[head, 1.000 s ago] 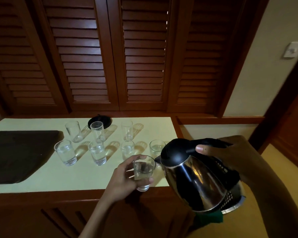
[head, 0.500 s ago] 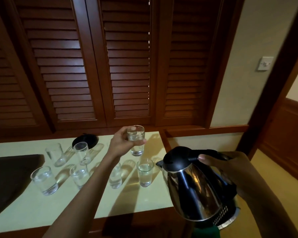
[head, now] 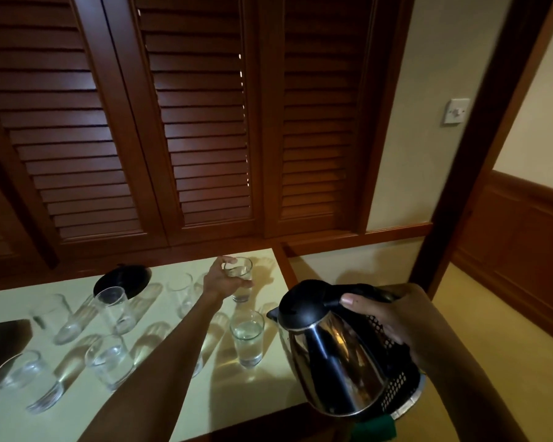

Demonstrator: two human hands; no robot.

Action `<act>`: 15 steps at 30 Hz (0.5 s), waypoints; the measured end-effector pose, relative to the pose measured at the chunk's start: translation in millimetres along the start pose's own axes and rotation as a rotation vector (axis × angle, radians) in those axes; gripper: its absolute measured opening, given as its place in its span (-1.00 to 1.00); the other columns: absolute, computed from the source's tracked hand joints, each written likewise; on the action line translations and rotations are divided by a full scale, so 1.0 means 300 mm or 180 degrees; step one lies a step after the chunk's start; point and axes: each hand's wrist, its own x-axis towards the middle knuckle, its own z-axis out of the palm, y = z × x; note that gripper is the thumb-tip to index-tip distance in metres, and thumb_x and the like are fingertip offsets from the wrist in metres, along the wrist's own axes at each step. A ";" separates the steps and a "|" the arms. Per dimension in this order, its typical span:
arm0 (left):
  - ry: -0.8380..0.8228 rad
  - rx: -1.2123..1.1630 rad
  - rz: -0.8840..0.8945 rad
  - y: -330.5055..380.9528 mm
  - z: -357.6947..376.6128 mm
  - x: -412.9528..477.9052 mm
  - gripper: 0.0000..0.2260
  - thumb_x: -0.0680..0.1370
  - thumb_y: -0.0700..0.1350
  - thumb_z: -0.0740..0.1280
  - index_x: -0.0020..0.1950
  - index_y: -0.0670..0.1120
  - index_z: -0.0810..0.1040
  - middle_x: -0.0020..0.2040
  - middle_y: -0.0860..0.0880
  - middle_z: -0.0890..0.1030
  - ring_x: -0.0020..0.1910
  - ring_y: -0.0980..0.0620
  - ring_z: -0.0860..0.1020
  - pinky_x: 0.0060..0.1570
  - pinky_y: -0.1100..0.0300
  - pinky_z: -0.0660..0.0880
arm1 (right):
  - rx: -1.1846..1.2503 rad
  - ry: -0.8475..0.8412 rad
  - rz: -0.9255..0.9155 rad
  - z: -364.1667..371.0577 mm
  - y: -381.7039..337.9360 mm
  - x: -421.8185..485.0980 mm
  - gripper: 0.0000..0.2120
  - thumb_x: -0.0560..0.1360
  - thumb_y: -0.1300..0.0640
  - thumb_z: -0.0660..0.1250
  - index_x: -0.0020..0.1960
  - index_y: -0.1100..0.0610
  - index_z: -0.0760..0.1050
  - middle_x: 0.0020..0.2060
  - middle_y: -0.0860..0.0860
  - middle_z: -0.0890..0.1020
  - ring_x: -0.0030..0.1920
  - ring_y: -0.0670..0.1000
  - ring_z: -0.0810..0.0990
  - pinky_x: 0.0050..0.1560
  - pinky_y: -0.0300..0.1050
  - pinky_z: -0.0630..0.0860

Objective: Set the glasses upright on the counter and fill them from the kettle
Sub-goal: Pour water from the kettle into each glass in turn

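Small clear drinking glass (head: 238, 279), part-filled with water, upright at the far right corner of the pale cream counter (head: 262, 390). Left hand (head: 221, 280) wraps it: thumb on near side, fingers curled over the rim and far side. Cannot tell whether its base touches the counter or sits just above.

Second clear glass with water (head: 247, 338) stands upright nearer the front edge, just left of the kettle spout. Polished steel kettle with black lid and handle (head: 339, 352) held off the counter's right end, tilted with its spout toward that glass; no stream visible. Right hand (head: 393, 317) clenched on the black handle, thumb on top.

Further clear glasses (head: 109, 362) stand across the left half of the counter. Round black kettle base (head: 123, 279) at the back. Dark mat (head: 4, 338) at left edge. Brown louvred wooden shutters (head: 205, 122) behind.
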 end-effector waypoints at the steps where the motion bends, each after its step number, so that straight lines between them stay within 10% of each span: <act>1: -0.0012 0.0007 -0.0025 -0.008 0.006 0.007 -0.41 0.19 -0.22 0.73 0.12 0.00 0.56 0.12 -0.09 0.65 0.16 -0.10 0.61 0.03 0.14 0.48 | 0.0013 0.0023 0.0002 0.001 0.001 0.003 -0.71 0.39 0.04 0.56 -0.03 0.25 0.71 -0.58 -0.04 0.65 -0.59 -0.16 0.60 -0.39 -0.29 0.49; 5: -0.0056 0.0058 -0.0097 -0.046 0.017 0.033 -0.41 0.18 -0.25 0.73 0.08 0.03 0.54 0.10 -0.13 0.67 0.15 -0.13 0.63 0.09 0.07 0.54 | 0.0009 0.0078 -0.0011 0.003 0.012 0.012 -0.66 0.30 -0.03 0.58 -0.07 0.20 0.73 -0.38 0.06 0.76 -0.41 0.00 0.74 -0.24 -0.12 0.62; 10: -0.0012 0.0171 -0.0038 -0.071 0.022 0.077 -0.41 0.12 -0.19 0.76 -0.04 0.11 0.52 0.13 -0.14 0.70 0.19 -0.15 0.66 0.23 -0.01 0.56 | 0.0165 0.0025 0.0016 0.001 0.019 0.023 -0.79 0.44 0.10 0.53 -0.09 0.26 0.70 -0.65 -0.06 0.57 -0.63 -0.19 0.54 -0.46 -0.34 0.45; 15: -0.0340 0.0756 0.0381 0.010 -0.024 0.030 -0.04 0.16 -0.19 0.75 0.49 -0.03 0.41 0.33 -0.16 0.55 0.43 -0.19 0.49 0.39 0.03 0.41 | 0.0193 0.0049 -0.0002 0.005 0.005 0.011 -0.71 0.48 0.18 0.49 -0.37 0.18 0.54 -0.74 -0.07 0.46 -0.73 -0.22 0.42 -0.60 -0.45 0.34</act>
